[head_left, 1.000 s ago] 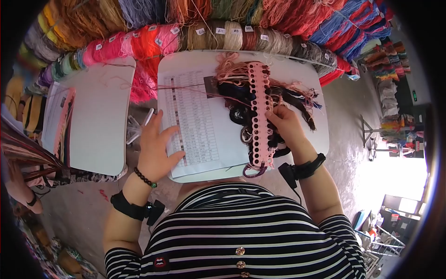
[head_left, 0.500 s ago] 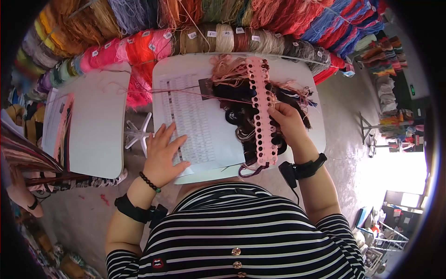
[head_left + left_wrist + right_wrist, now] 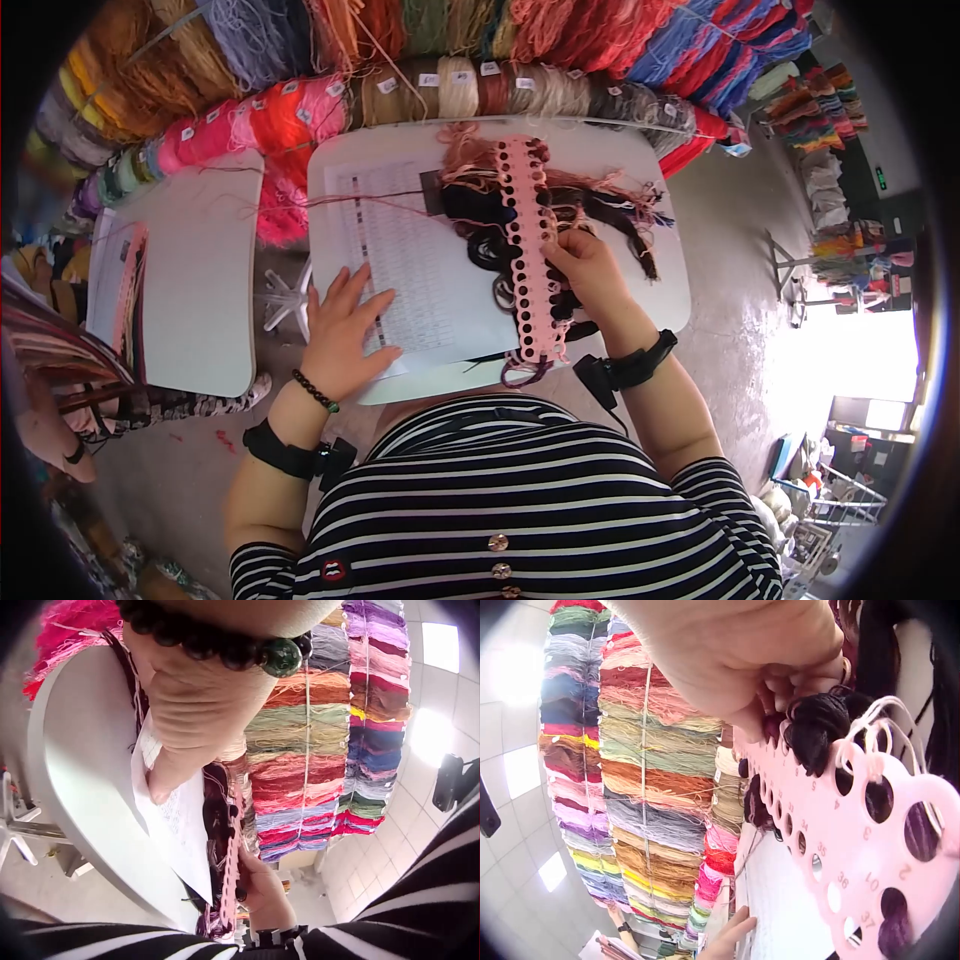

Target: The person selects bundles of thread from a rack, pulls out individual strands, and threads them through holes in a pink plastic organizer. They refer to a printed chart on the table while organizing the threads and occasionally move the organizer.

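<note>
On the white table (image 3: 655, 300) lies a long pink thread card (image 3: 530, 270), punched with numbered holes along both edges. Dark, pink and purple floss (image 3: 470, 205) hangs from those holes. My right hand (image 3: 590, 275) pinches the card's right edge, thumb on top; in the right wrist view its curled fingers (image 3: 780, 682) are beside a black floss knot (image 3: 817, 724). My left hand (image 3: 345, 335) rests with spread fingers at the left edge of a printed chart (image 3: 430, 290). A thin pinkish strand (image 3: 330, 198) crosses the chart's upper part.
Bundled, tagged yarn skeins (image 3: 455, 85) line the far edge, with more hanging yarn (image 3: 590, 35) behind. To the left, a second white table (image 3: 200, 290) bears another pink card (image 3: 130, 280) with threads. Another person's arm (image 3: 60, 430) shows at far left.
My left hand has come down from a raised pose beside the chart onto its left edge. My right hand keeps its pinch on the thread card. The head view has shifted slightly.
</note>
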A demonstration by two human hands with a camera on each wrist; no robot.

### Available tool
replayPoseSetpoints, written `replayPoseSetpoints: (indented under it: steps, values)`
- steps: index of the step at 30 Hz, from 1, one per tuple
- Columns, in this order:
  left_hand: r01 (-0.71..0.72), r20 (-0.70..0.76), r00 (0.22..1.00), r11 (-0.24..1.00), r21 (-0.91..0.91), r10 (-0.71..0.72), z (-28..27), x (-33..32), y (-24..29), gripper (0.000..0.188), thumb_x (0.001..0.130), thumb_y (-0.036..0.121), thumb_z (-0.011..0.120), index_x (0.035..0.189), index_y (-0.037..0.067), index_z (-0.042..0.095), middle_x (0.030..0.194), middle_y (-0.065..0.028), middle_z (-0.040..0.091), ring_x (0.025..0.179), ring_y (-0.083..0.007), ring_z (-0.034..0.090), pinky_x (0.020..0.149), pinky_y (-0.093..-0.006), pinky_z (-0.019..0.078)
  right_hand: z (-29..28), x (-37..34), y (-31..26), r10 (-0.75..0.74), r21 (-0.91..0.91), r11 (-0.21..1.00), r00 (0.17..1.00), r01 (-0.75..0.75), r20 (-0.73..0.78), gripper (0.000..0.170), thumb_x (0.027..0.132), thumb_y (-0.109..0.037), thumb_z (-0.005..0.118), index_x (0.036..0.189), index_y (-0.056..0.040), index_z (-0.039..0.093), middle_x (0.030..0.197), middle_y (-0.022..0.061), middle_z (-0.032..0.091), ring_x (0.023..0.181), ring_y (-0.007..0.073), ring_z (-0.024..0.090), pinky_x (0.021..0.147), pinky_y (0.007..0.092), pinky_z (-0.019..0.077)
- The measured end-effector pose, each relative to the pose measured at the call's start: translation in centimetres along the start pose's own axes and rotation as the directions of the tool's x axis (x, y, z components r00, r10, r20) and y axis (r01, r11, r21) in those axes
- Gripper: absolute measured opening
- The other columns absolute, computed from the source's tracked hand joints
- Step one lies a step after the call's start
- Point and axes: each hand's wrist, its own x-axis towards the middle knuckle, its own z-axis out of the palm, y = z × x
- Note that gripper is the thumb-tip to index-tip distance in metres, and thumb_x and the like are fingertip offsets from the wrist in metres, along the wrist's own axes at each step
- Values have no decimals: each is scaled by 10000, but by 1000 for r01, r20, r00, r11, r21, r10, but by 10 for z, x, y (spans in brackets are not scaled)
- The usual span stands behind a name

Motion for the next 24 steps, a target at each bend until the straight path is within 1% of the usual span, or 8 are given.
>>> replayPoseSetpoints:
  steps: [1,4,7,10,13,16,19,24]
  values:
    - [4,13,1000,1000,-5,-4,-1,0,0,710,656,383,747,1306,168,560,1514,-163,318,1408,-404,242,1103,-644,106,2,0,1,2,-3,1000,1000,-2,-12,217,888,-222,674,883,-9,632,722,-27,572,624,54,480,554,221,391]
    - [11,6,1000,999,-45,-11,-3,-2,2,682,661,309,739,1305,173,558,1505,-168,325,1405,-398,238,1117,-621,73,6,0,5,8,-20,1000,999,-8,-36,226,884,-218,676,881,4,634,715,-20,576,617,58,477,552,225,387]
    - [22,24,1000,999,-49,-21,-4,-2,2,679,667,301,733,1308,166,554,1507,-168,321,1407,-400,233,1118,-620,68,4,3,8,7,-51,999,999,-9,-46,235,882,-218,678,869,12,631,702,-19,572,610,58,467,548,228,381]
    - [34,26,999,998,-59,-32,-4,-1,4,675,663,285,729,1304,160,555,1506,-171,321,1408,-400,231,1119,-619,67,4,5,10,-6,-82,997,999,2,-50,242,878,-220,681,843,12,619,686,-24,558,600,56,451,540,231,373]
    - [33,26,999,998,-62,-32,-5,-1,5,661,664,254,707,1301,157,556,1506,-173,321,1409,-399,230,1119,-619,66,5,5,11,-9,-57,998,999,6,-53,244,876,-218,684,829,10,610,677,-28,550,592,55,441,535,230,368]
    - [23,32,999,999,-31,-22,-4,-1,2,666,672,275,697,1311,161,550,1513,-167,313,1412,-412,228,1108,-643,90,7,2,6,-3,-37,999,998,0,-68,240,876,-214,685,829,9,611,676,-28,548,593,54,440,535,228,367]
    - [29,32,999,999,-34,-28,-5,-1,3,656,677,266,688,1310,164,552,1513,-166,315,1411,-411,230,1105,-647,94,5,6,11,-12,-36,999,999,10,-48,234,876,-212,686,839,9,615,687,-23,558,600,54,449,538,227,371]
    - [33,13,999,998,-45,-33,-2,0,4,661,669,270,704,1306,167,556,1511,-165,318,1410,-408,234,1102,-652,93,7,1,6,2,-37,999,998,-4,-63,232,877,-213,686,857,10,622,706,-15,575,610,58,465,543,229,379]
